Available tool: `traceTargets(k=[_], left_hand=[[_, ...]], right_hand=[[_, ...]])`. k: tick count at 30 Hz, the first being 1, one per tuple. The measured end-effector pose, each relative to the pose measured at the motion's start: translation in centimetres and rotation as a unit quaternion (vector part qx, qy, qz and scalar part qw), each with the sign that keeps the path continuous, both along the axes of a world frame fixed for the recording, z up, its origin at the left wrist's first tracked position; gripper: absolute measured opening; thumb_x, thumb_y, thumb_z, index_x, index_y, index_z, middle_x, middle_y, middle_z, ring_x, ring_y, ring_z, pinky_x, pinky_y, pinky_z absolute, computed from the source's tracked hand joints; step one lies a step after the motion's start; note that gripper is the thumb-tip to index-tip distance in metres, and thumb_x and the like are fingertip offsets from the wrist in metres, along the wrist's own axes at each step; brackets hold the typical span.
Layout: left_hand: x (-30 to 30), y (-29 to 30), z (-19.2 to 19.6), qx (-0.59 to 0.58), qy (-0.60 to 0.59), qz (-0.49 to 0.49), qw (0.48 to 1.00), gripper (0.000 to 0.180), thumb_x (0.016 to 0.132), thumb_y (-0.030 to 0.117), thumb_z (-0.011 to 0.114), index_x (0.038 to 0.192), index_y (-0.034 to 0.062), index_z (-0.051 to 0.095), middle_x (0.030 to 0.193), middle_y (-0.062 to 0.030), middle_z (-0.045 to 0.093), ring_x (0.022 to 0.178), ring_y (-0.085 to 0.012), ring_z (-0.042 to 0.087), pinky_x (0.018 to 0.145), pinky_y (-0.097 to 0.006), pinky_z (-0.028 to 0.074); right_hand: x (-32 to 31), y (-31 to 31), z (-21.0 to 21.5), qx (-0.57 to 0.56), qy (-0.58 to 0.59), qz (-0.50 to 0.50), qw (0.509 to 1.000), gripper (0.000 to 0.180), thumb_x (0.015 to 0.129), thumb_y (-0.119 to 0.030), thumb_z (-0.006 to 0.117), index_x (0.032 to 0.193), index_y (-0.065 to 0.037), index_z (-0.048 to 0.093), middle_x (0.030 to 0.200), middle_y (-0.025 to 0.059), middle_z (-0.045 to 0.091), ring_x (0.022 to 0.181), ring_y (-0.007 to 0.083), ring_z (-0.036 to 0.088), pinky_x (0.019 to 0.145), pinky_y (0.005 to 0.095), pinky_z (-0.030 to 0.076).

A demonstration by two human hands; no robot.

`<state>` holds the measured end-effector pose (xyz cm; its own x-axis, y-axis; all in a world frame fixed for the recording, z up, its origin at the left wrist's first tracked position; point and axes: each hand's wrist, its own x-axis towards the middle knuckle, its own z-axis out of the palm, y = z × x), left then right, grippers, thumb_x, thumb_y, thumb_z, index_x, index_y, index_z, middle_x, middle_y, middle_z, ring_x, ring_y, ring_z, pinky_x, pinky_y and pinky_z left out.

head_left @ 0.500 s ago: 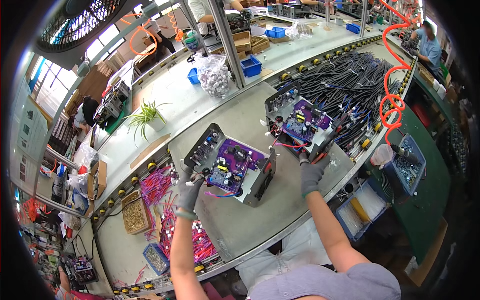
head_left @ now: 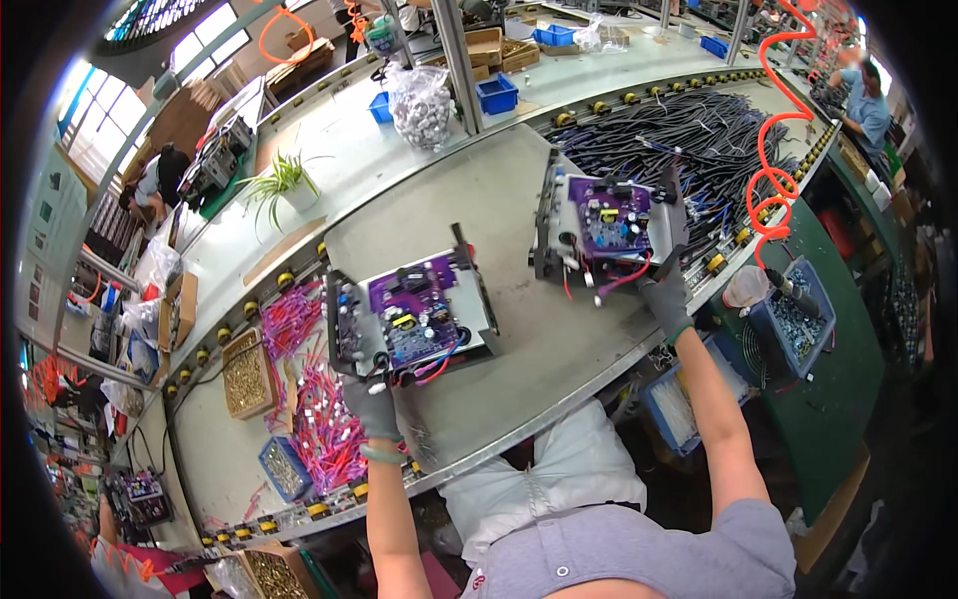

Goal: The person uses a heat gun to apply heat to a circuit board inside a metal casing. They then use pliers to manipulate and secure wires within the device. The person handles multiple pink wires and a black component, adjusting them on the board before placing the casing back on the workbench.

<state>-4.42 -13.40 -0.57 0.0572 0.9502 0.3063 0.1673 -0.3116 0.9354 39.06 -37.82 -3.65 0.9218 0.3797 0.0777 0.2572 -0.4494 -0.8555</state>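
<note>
Two open metal chassis with purple circuit boards lie on the grey work surface. My left hand (head_left: 372, 406), in a grey glove, is closed on the near left corner of the left chassis (head_left: 477, 334), beside its loose wires; its fingertips are partly hidden. My right hand (head_left: 667, 298), also gloved, grips the near right corner of the right chassis (head_left: 664, 228). Red and pink wires (head_left: 624, 280) hang over that chassis's near edge. Each chassis has a dark side panel at its left, carrying small components.
Black cables (head_left: 689, 140) are heaped behind the right chassis. Pink wire leads (head_left: 324, 424) lie at the left, near a box of brass-coloured parts (head_left: 246, 374) and a blue bin (head_left: 284, 469). A coiled orange hose (head_left: 773, 180) hangs at the right, above a blue tray of small parts (head_left: 793, 329).
Both chassis have turned on the surface. The right one has shifted right with my right hand, and the left one a little left with my left hand. The head view has shifted too.
</note>
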Motion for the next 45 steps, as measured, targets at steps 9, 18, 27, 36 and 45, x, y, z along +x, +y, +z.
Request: traceTargets(k=[9,18,27,36,45], left_hand=[[0.7,-6.6,1.1,-0.015,0.232,0.069,0.970,0.028,0.077,0.020,0.073,0.102,0.0092,0.067,0.083,-0.0138,0.070,0.072,-0.0317,0.067,0.063,-0.041,0.050],[0.7,-10.2,2.7,-0.005,0.166,0.096,0.981,0.060,0.084,0.016,0.064,0.137,-0.0029,0.041,0.128,-0.0217,0.054,0.115,-0.0322,0.055,0.097,-0.040,0.043],[9.2,-18.5,2.5,0.267,0.158,-0.184,0.932,0.044,0.078,0.011,0.066,0.119,0.0017,0.053,0.111,-0.0193,0.059,0.099,-0.0358,0.059,0.087,-0.046,0.047],[27.1,-13.5,-0.8,0.293,0.431,-0.296,0.801,0.051,0.088,0.026,0.055,0.135,0.0085,0.045,0.137,-0.0192,0.047,0.121,-0.0396,0.047,0.101,-0.054,0.038],[26.5,-11.2,-3.1,0.291,0.419,-0.357,0.782,0.038,0.083,0.021,0.059,0.119,0.0092,0.055,0.125,-0.0144,0.054,0.113,-0.0350,0.051,0.094,-0.044,0.043]], right_hand=[[5.1,5.0,0.6,0.110,0.154,0.220,0.957,0.049,0.074,0.008,0.067,0.121,0.001,0.057,0.102,0.0077,0.070,0.090,0.0175,0.066,0.078,0.0316,0.053],[3.3,6.6,2.9,0.050,0.003,0.158,0.986,0.049,0.072,-0.006,0.074,0.119,-0.005,0.058,0.102,0.0099,0.068,0.098,0.0177,0.064,0.085,0.0312,0.049],[5.9,9.6,2.3,0.040,-0.002,0.156,0.987,0.047,0.069,-0.007,0.069,0.114,-0.007,0.054,0.089,0.0143,0.065,0.086,0.0267,0.064,0.080,0.0353,0.049],[4.3,10.7,3.2,0.023,0.099,0.166,0.981,0.061,0.068,-0.009,0.069,0.127,-0.011,0.053,0.096,0.0096,0.063,0.090,0.0222,0.061,0.083,0.0320,0.047],[0.8,5.7,4.7,-0.118,-0.062,0.135,0.982,0.055,0.077,-0.041,0.073,0.116,-0.007,0.055,0.117,0.0152,0.059,0.108,0.0342,0.058,0.091,0.0407,0.046]])
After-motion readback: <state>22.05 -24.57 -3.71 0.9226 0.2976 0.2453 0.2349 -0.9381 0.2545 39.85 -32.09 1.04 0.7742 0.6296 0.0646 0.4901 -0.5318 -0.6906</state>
